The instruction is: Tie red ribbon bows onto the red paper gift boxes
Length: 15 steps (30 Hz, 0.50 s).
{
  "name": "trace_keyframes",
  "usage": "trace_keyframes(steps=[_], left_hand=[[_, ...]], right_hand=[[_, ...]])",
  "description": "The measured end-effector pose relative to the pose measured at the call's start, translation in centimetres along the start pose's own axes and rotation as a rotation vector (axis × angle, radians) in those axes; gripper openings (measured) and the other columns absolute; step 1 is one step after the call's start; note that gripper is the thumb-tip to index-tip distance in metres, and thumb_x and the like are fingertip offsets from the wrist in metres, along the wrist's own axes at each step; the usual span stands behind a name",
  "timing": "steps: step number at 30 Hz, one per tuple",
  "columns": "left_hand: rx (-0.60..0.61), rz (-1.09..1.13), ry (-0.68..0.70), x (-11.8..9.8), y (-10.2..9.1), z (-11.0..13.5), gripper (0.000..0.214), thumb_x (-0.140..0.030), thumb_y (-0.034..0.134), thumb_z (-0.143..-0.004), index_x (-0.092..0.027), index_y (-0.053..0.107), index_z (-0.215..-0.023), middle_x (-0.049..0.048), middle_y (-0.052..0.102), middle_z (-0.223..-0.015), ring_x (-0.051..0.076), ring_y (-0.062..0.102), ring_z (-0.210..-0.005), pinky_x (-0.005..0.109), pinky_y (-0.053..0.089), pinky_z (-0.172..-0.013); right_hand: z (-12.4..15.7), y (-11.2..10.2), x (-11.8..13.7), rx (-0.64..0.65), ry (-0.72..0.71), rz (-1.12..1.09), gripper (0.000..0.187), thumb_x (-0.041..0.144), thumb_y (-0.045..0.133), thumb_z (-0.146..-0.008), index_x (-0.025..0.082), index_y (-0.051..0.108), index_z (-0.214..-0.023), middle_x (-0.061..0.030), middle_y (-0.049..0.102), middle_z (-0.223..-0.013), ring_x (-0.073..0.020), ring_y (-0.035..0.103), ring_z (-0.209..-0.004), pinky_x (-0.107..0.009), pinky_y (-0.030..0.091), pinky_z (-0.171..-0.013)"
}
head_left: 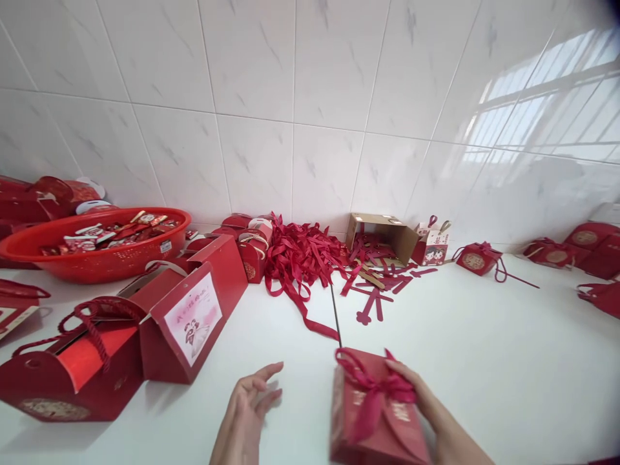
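A dark red gift box (353, 400) with a satin bow (375, 394) tied across its front is at the lower middle of the view. My right hand (426, 400) grips it at its right side, fingers partly behind the bow and the box. To the left of the box, apart from it, my left hand (252, 403) is raised over the white table with thumb and fingers spread, holding nothing. The bow has a loop at its upper left and a tail hanging down the front.
Red ribbons (307, 252) lie heaped against the tiled wall, beside an open cardboard box (387, 239) spilling dark red strips. At left stand a red basket (111, 258) of wrapped sweets, a roped red box (97, 381) and a house-shaped box (194, 323). A small tied box (477, 258) sits right.
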<state>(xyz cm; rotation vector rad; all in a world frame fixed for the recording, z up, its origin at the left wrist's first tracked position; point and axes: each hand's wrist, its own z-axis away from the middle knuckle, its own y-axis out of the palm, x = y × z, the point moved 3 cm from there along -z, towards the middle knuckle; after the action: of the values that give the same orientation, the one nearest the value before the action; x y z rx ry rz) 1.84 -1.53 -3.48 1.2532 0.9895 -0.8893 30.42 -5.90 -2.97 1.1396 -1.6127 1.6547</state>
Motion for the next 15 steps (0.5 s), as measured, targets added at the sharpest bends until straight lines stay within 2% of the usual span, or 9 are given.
trace_keyframes(steps=[1, 3, 4, 5, 6, 8, 10, 12, 15], left_hand=[[-0.001, 0.012, -0.016, -0.1, -0.2, -0.3, 0.048, -0.071, 0.051, -0.075, -0.024, 0.056, -0.078, 0.0086, 0.065, -0.116, 0.032, 0.05, -0.119, 0.047, 0.044, -0.096], [-0.004, 0.008, -0.033, -0.2, -0.1, -0.7, 0.044, -0.068, 0.053, -0.076, -0.024, 0.056, -0.08, 0.0083, 0.064, -0.115, 0.032, 0.046, -0.125, 0.048, 0.043, -0.097], [-0.022, -0.022, -0.043, -0.3, 0.0, -0.8, 0.044, -0.067, 0.054, -0.075, -0.024, 0.056, -0.082, 0.0082, 0.064, -0.117, 0.032, 0.045, -0.125, 0.048, 0.041, -0.099], [-0.045, -0.063, -0.055, -0.3, 0.2, -0.7, 0.043, -0.066, 0.056, -0.074, -0.024, 0.056, -0.083, 0.008, 0.062, -0.119, 0.032, 0.046, -0.124, 0.049, 0.039, -0.101], [-0.063, -0.107, -0.067, -0.4, 0.5, -0.5, 0.043, -0.065, 0.059, -0.073, -0.024, 0.056, -0.083, 0.0076, 0.061, -0.122, 0.033, 0.048, -0.122, 0.05, 0.035, -0.104], [-0.071, -0.188, -0.075, -0.4, 1.0, 0.0, 0.042, -0.064, 0.063, -0.07, -0.024, 0.055, -0.08, 0.0066, 0.059, -0.125, 0.033, 0.05, -0.12, 0.051, 0.031, -0.106], [-0.051, -0.235, -0.057, -0.5, 1.4, 0.4, 0.042, -0.062, 0.066, -0.068, -0.023, 0.054, -0.075, 0.0065, 0.059, -0.123, 0.033, 0.051, -0.119, 0.049, 0.034, -0.103], [-0.048, -0.256, -0.037, -0.5, 1.5, 0.7, 0.04, -0.061, 0.066, -0.068, -0.023, 0.054, -0.073, 0.007, 0.06, -0.122, 0.032, 0.053, -0.118, 0.044, 0.039, -0.1], [-0.046, -0.274, -0.024, -0.7, 1.3, 0.7, 0.038, -0.059, 0.065, -0.07, -0.022, 0.055, -0.072, 0.008, 0.06, -0.124, 0.031, 0.054, -0.118, 0.04, 0.043, -0.097]], right_hand=[[0.6, -1.5, -1.6, -0.048, 0.046, 0.012, 0.105, 0.047, 0.078, -0.06, 0.027, 0.022, -0.147, -0.014, 0.035, -0.149, -0.0357, 0.042, -0.131, -0.044, 0.039, -0.105], [1.7, -5.2, -4.5, -0.401, 0.143, 0.135, 0.105, 0.058, 0.065, -0.066, 0.021, 0.012, -0.149, -0.0184, 0.035, -0.147, -0.0378, 0.043, -0.13, -0.049, 0.037, -0.105], [2.2, -6.9, -5.8, -0.622, 0.29, 0.273, 0.11, 0.063, 0.059, -0.067, 0.014, 0.006, -0.149, -0.0243, 0.034, -0.145, -0.0415, 0.042, -0.128, -0.054, 0.038, -0.102], [2.7, -8.1, -6.8, -0.78, 0.47, 0.421, 0.116, 0.068, 0.056, -0.066, 0.007, 0.004, -0.149, -0.0295, 0.032, -0.144, -0.0465, 0.04, -0.127, -0.06, 0.037, -0.098], [3.0, -8.8, -7.6, -0.849, 0.598, 0.544, 0.116, 0.071, 0.052, -0.067, 0.003, 0.004, -0.149, -0.0317, 0.033, -0.142, -0.0484, 0.038, -0.127, -0.063, 0.036, -0.096], [3.0, -9.1, -8.4, -0.812, 0.725, 0.72, 0.107, 0.073, 0.044, -0.071, 0.006, 0.016, -0.148, -0.0274, 0.04, -0.14, -0.047, 0.038, -0.128, -0.064, 0.034, -0.096], [2.8, -8.6, -8.9, -0.693, 0.708, 0.792, 0.086, 0.071, 0.038, -0.077, 0.016, 0.035, -0.143, -0.0175, 0.047, -0.139, -0.0411, 0.039, -0.129, -0.061, 0.033, -0.1], [3.0, -8.1, -9.2, -0.649, 0.706, 0.832, 0.074, 0.07, 0.035, -0.079, 0.023, 0.049, -0.134, -0.0113, 0.048, -0.14, -0.0387, 0.039, -0.13, -0.058, 0.033, -0.101], [3.4, -8.0, -9.7, -0.656, 0.698, 0.875, 0.069, 0.069, 0.034, -0.079, 0.026, 0.056, -0.129, -0.0092, 0.048, -0.141, -0.0383, 0.04, -0.13, -0.056, 0.036, -0.1]])
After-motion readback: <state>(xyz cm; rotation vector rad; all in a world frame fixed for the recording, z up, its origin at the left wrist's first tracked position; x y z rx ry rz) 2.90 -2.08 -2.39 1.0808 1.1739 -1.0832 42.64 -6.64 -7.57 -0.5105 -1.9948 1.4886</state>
